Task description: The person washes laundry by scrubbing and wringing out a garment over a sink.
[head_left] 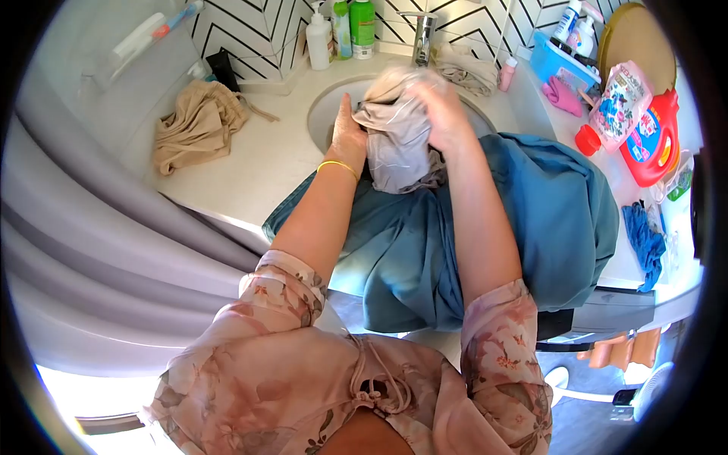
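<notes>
Over the sink, a crumpled light grey garment hangs between my hands. My left hand grips its left edge with the thumb pointing up. On the other side, my right hand clasps the upper right part, its fingers smeared by motion. Below them, a large teal cloth drapes over the counter's front edge and down its front. The garment's lower end touches the teal cloth. The chrome tap stands just behind my hands.
A beige garment lies on the counter at left; another pale cloth sits right of the tap. Bottles line the tiled wall. At right are a blue basket, a red detergent jug and a blue cloth.
</notes>
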Motion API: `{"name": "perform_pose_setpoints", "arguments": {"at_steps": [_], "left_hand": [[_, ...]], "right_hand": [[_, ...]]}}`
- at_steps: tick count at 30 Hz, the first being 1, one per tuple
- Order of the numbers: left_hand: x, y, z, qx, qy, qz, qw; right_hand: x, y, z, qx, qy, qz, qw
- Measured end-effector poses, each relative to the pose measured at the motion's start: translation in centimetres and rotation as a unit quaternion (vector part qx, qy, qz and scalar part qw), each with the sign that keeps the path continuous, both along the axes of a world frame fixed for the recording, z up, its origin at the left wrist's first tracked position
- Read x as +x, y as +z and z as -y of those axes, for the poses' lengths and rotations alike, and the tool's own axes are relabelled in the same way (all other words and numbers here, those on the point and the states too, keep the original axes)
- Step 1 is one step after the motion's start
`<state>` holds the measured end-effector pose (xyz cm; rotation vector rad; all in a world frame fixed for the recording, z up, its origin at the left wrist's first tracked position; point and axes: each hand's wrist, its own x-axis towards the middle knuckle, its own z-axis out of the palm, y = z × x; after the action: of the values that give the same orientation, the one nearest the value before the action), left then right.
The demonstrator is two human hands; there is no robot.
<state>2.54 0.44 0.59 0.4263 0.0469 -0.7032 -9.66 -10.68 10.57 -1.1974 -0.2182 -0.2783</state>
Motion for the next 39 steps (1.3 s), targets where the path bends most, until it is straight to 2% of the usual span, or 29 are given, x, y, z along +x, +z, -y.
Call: {"name": "perform_pose_setpoints", "arguments": {"at_steps": [1,2,3,5,7,8,9,10,11,12,14,15,17,18,20,21,23,24,26,27,28,29,30,32,33,34,35,38,39], "left_hand": [[1.1,-1.0,0.0,-0.042,-0.002,0.086,0.995],[2.1,-2.1,0.1,-0.083,-0.004,0.172,0.982],[2.9,-3.0,0.2,-0.121,-0.007,0.256,0.959],[2.8,-3.4,0.2,-0.120,-0.004,0.302,0.946],[1.3,-2.4,1.1,-0.043,0.005,0.231,0.972],[0.0,-1.8,1.6,-0.002,0.006,0.193,0.981],[-1.3,-0.6,2.2,0.035,0.010,0.157,0.987],[-2.4,1.0,2.8,0.069,0.015,0.124,0.990],[-3.7,2.6,2.9,0.103,0.019,0.089,0.991],[-6.1,5.1,2.1,0.131,0.064,0.114,0.983],[-4.0,3.9,1.3,0.085,0.052,0.076,0.992],[-2.0,2.5,1.5,0.062,0.047,0.057,0.995],[-5.0,0.1,0.4,-0.176,0.042,0.140,0.974],[-5.9,2.2,0.0,-0.132,0.037,0.146,0.980],[-7.7,4.9,-0.1,-0.039,0.022,0.156,0.987],[-8.2,6.0,0.4,0.003,0.014,0.164,0.986],[-8.6,7.2,1.5,0.085,-0.005,0.182,0.980],[-7.8,6.3,2.2,0.087,-0.007,0.189,0.978],[-6.0,5.1,2.4,0.086,0.000,0.127,0.988],[-4.6,4.8,2.0,0.085,0.005,0.098,0.992],[-0.1,0.7,2.1,-0.020,-0.108,0.171,0.979],[0.5,-0.9,2.0,0.127,0.012,0.342,0.931],[1.0,-2.4,1.9,0.312,0.143,0.450,0.824],[-2.8,0.1,1.1,0.238,0.114,0.317,0.911],[-4.2,2.4,1.4,0.179,0.063,0.242,0.952],[-5.5,4.6,1.7,0.125,0.018,0.155,0.980],[-6.1,5.9,1.7,0.121,0.028,0.166,0.978],[-6.6,6.0,2.0,0.084,0.069,0.178,0.978],[-6.6,6.0,1.6,0.051,0.061,0.173,0.982]], "right_hand": [[-0.4,0.0,-2.0,-0.089,-0.066,-0.006,0.994],[-1.3,0.8,-3.9,-0.209,-0.087,-0.050,0.973],[-1.6,1.0,-5.5,-0.453,-0.165,0.013,0.876],[-1.7,-1.1,-8.4,-0.559,-0.283,0.156,0.763],[1.6,-4.8,-7.6,-0.675,-0.347,0.093,0.645],[2.4,-4.5,-4.6,-0.670,-0.380,0.062,0.635],[2.6,-3.3,-3.0,-0.435,-0.413,-0.043,0.799],[2.6,-2.3,-1.5,-0.407,-0.463,-0.141,0.775],[3.0,-3.0,-1.0,-0.401,-0.463,-0.117,0.782],[3.6,-4.4,-0.4,-0.395,-0.462,-0.094,0.789],[3.0,-4.9,-1.7,-0.366,-0.448,-0.014,0.816],[1.8,-3.7,-3.6,-0.398,-0.374,-0.025,0.837],[0.8,-2.8,-5.9,-0.501,-0.354,-0.015,0.790],[0.5,-2.6,-6.9,-0.549,-0.340,-0.009,0.764],[2.2,-3.5,-5.0,-0.539,-0.474,0.047,0.695],[2.2,-2.2,-3.2,-0.395,-0.473,-0.099,0.781],[2.8,-3.4,1.0,-0.397,-0.488,-0.186,0.755],[3.3,-4.0,1.2,-0.361,-0.481,-0.155,0.783],[3.6,-5.2,1.0,-0.295,-0.461,-0.099,0.831],[3.3,-5.2,0.3,-0.353,-0.455,-0.069,0.815],[2.6,-4.8,-1.0,-0.409,-0.445,-0.037,0.796],[1.8,-4.2,-2.6,-0.463,-0.432,-0.003,0.774],[0.9,-3.6,-4.3,-0.514,-0.416,0.031,0.750],[-0.5,-2.8,-6.5,-0.603,-0.381,0.093,0.695],[0.0,-2.0,-5.0,-0.523,-0.411,0.008,0.747],[1.0,-1.9,-3.5,-0.417,-0.447,-0.013,0.792],[2.2,-2.3,-1.8,-0.305,-0.477,-0.032,0.824],[6.1,-7.4,4.4,-0.091,-0.395,-0.076,0.911],[4.1,-6.2,4.8,0.042,-0.288,-0.114,0.950]]}}
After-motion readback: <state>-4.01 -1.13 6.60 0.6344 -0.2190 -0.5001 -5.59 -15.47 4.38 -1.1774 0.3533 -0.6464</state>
